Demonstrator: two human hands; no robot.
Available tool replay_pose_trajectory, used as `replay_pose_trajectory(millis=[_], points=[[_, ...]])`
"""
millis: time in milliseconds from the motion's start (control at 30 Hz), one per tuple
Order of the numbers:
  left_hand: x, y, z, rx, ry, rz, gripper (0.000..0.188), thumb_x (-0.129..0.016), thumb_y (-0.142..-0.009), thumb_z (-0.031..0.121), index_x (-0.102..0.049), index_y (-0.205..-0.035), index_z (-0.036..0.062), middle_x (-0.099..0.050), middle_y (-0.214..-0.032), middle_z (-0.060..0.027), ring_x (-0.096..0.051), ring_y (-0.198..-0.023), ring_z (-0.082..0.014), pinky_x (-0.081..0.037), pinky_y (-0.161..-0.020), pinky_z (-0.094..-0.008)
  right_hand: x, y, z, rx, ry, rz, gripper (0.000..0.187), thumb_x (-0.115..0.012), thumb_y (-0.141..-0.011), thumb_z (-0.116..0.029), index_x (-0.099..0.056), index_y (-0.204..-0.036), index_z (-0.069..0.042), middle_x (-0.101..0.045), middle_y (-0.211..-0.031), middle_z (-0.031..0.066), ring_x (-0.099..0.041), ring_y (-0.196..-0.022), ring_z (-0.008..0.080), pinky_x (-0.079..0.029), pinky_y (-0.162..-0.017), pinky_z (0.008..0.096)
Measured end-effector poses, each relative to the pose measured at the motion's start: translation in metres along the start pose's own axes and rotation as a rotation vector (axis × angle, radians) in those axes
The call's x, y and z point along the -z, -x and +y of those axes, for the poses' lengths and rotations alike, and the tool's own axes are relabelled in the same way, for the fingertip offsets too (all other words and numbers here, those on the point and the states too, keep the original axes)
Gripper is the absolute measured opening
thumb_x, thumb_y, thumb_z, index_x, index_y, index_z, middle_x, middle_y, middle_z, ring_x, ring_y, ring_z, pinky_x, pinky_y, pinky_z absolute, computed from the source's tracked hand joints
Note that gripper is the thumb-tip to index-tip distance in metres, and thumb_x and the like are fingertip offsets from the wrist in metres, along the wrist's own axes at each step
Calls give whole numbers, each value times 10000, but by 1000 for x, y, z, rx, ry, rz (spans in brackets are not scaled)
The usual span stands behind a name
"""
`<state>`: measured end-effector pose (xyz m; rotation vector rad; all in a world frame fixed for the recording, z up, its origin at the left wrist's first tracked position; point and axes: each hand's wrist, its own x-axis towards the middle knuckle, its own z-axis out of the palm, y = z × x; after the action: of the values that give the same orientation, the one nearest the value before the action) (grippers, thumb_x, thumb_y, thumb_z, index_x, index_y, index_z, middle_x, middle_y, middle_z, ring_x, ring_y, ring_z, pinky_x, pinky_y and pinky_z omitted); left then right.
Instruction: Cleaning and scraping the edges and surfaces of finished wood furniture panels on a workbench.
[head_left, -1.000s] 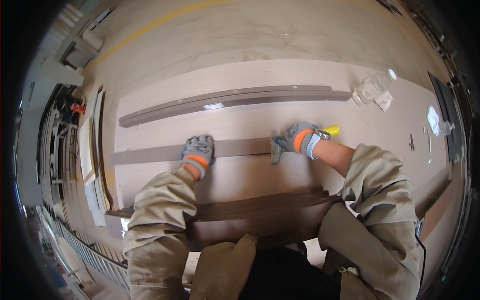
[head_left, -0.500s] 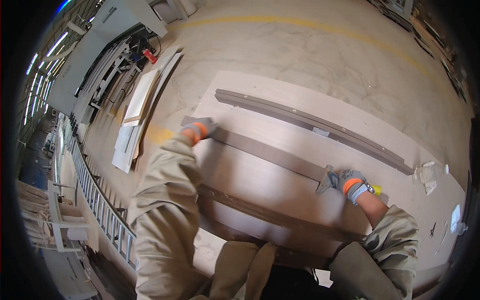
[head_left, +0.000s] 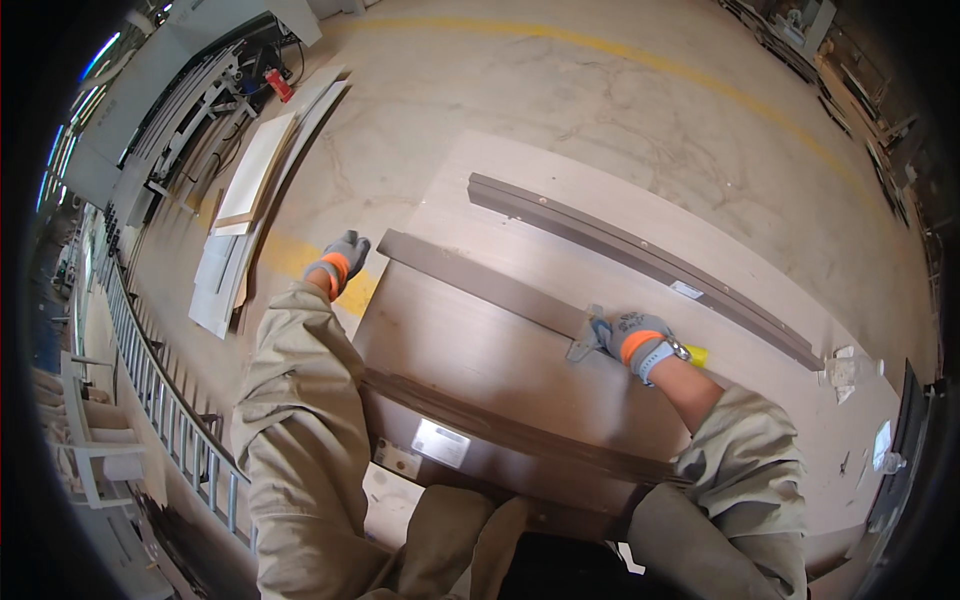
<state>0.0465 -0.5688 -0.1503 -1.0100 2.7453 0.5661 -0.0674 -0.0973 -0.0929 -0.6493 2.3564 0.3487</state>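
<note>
My right hand (head_left: 640,335), in a grey glove with an orange cuff, is closed around a scraper (head_left: 583,345) with a broad pale blade and a yellow handle end. The blade lies across the right part of a flat brown strip (head_left: 480,280). My left hand (head_left: 343,262), gloved alike, hovers just beyond the strip's left end, apart from it. Its fingers are curled together; whether anything is in them is hidden. Farther back lies a brown grooved bar (head_left: 640,262) with a small white label (head_left: 686,289).
Everything rests on a large pale board (head_left: 500,160). Along the near edge runs a dark brown profile (head_left: 520,425) with a metal plate (head_left: 440,443). A clear plastic bottle (head_left: 862,372) stands at right. White panels (head_left: 258,170) and a ladder (head_left: 180,420) lie left.
My left hand has moved left, off the strip's end. My right hand has drawn the scraper leftward along the strip. The view has shifted, and the near metal plate now shows.
</note>
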Motion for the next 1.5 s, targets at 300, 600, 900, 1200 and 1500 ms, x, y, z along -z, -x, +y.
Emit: replay_pose_trajectory(millis=[300,600,900,1200,1500], points=[[-13,-12,14,-9,667,-262,492,-387,-900,413,-553,-1082,-12,-589,-848,-102,-575,-676,-205,-461,-678,-342,53,-44,-134,160,-14,105,564,-248,-940,-457,-633,-1086,-72,-637,-1079,122,-614,-983,300,-477,-830,439],[3,-9,21,97,736,-448,516,-381,-892,431,-567,-1074,-15,-599,-1019,-110,-575,-878,-194,-495,-760,-295,92,-92,-249,258,38,195,524,-274,-948,-422,-634,-1052,-55,-647,-1030,129,-625,-936,294,-485,-792,398],[6,1,13,133,1056,-442,546,-378,-874,517,-555,-1003,16,-565,-889,-70,-530,-751,-173,-456,-689,-286,120,-114,-293,250,-24,191,582,-250,-933,-462,-624,-1073,-39,-624,-1087,150,-602,-989,317,-457,-852,396],[-9,0,-47,312,1183,-574,395,-438,-845,565,-494,-825,175,-503,-750,60,-469,-640,-72,-379,-589,-244,146,-126,-261,241,-311,-119,652,-201,-905,-502,-556,-1174,-26,-538,-1220,189,-506,-1142,333,-393,-946,418],[-1,11,2,94,1055,-517,537,-375,-888,546,-552,-1078,76,-581,-958,-20,-559,-841,-114,-467,-786,-273,98,-97,-183,186,158,95,559,-270,-917,-469,-639,-1044,-68,-617,-1082,182,-589,-1001,349,-428,-903,419]])
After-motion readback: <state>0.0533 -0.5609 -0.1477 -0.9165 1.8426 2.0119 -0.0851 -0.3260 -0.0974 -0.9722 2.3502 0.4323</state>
